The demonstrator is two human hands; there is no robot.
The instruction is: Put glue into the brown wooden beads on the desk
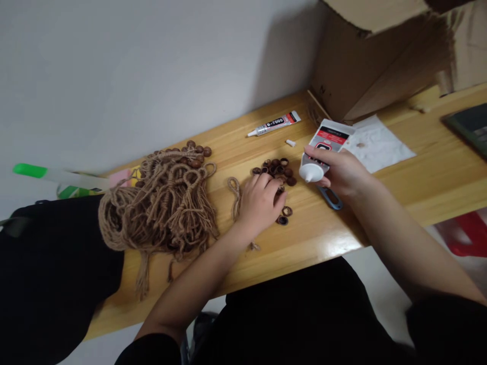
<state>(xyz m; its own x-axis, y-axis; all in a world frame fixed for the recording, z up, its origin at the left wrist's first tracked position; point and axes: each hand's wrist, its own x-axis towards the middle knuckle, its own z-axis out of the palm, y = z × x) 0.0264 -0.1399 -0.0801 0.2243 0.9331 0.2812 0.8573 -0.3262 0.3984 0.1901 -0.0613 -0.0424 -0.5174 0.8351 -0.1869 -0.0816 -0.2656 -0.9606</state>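
At two o'clock from our left hand (262, 203), our right hand (345, 171) grasps a white-nozzled tube (330, 135); whether our left grips any brown shells (280, 170), we cannot tell.

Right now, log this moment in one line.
left hand: at brown shells | right hand: holding large tube | nearby: small B-7000 tube, knotted cord pile

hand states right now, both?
Left hand: fingers curled down at the small brown shells; whether it grips one can't be told.
Right hand: closed around the large white-nozzled tube.
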